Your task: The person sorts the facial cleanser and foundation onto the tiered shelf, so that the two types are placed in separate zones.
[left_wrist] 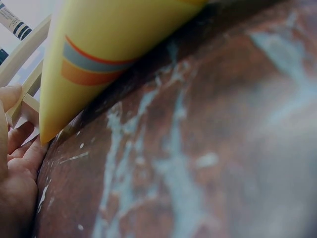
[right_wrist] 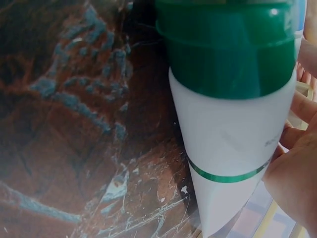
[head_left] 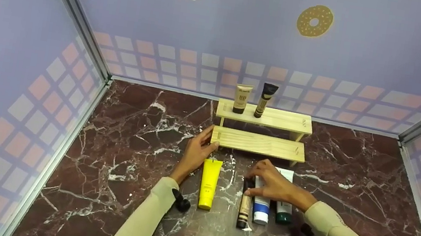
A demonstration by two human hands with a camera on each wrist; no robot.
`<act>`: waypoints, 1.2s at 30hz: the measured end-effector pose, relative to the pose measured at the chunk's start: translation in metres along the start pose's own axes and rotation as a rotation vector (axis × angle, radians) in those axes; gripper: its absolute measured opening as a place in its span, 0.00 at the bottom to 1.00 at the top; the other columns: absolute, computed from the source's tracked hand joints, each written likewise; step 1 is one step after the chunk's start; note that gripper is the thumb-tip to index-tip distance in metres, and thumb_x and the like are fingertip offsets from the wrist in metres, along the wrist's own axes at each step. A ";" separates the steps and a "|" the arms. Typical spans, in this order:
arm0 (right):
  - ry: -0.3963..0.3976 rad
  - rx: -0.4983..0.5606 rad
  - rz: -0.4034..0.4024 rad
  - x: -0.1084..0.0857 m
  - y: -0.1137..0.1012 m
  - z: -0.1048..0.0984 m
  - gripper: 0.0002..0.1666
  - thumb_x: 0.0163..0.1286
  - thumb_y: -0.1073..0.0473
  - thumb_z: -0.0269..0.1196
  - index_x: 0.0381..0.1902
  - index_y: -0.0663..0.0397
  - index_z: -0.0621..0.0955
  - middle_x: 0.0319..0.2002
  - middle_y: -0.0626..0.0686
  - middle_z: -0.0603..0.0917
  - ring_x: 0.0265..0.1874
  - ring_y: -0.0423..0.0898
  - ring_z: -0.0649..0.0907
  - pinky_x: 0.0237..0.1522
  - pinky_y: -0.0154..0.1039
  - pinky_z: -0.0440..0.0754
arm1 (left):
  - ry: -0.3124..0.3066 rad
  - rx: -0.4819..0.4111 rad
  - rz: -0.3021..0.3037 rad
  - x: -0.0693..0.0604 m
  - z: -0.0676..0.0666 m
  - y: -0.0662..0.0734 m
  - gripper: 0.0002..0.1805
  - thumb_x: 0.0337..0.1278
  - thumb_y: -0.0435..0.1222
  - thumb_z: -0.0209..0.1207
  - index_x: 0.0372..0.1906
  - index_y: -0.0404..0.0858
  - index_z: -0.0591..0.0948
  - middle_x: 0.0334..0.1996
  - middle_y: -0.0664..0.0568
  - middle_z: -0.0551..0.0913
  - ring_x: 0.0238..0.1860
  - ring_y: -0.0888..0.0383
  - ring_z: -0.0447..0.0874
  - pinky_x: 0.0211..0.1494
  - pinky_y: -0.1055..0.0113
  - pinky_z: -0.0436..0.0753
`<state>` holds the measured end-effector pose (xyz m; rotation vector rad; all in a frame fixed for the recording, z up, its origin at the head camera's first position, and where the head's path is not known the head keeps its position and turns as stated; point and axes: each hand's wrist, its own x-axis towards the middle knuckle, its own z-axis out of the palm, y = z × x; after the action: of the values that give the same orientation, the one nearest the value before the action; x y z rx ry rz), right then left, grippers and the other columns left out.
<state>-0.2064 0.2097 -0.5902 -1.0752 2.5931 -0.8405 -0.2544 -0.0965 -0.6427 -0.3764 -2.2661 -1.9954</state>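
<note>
My left hand [head_left: 195,153] holds the left end of the lower step of a two-step wooden stand [head_left: 261,144], thumb at its front corner. Just below that hand lies a yellow squeeze tube [head_left: 208,185], large in the left wrist view. With my right hand [head_left: 278,184] I pinch a slim beige-and-black cosmetic tube [head_left: 244,214] lying on the table; its upper end is partly hidden by the fingers. Under the same hand lie a white tube with a blue band [head_left: 261,208] and a white tube with a green cap [right_wrist: 228,54], close to the right wrist camera.
On the upper step stand a beige BB cream tube [head_left: 241,99] and a slim black-topped tube [head_left: 264,101]. The stand is near the back wall [head_left: 207,29]. Side panels [head_left: 6,102] enclose the dark red marbled tabletop [head_left: 116,204].
</note>
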 end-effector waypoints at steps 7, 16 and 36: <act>0.012 0.001 -0.016 0.000 0.000 -0.002 0.30 0.61 0.43 0.84 0.51 0.59 0.91 0.50 0.55 0.86 0.56 0.55 0.76 0.61 0.57 0.80 | -0.028 0.017 -0.012 -0.002 -0.001 0.003 0.39 0.80 0.36 0.66 0.86 0.30 0.64 0.79 0.35 0.72 0.77 0.42 0.76 0.75 0.53 0.82; 0.036 -0.014 -0.048 -0.001 0.002 -0.002 0.29 0.60 0.44 0.85 0.49 0.60 0.91 0.48 0.55 0.86 0.53 0.55 0.76 0.57 0.55 0.80 | -0.024 -0.012 -0.004 -0.001 -0.001 0.004 0.38 0.80 0.35 0.66 0.85 0.29 0.65 0.79 0.34 0.72 0.77 0.39 0.75 0.75 0.48 0.81; -0.001 0.050 0.030 0.004 0.002 -0.008 0.29 0.61 0.43 0.84 0.48 0.58 0.88 0.48 0.53 0.86 0.57 0.54 0.77 0.61 0.54 0.79 | -0.023 -0.015 -0.012 -0.002 -0.001 0.003 0.39 0.80 0.34 0.66 0.85 0.29 0.64 0.78 0.33 0.72 0.78 0.39 0.75 0.76 0.48 0.80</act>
<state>-0.2129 0.2114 -0.5848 -1.0200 2.5666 -0.8930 -0.2520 -0.0970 -0.6401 -0.3893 -2.2736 -2.0250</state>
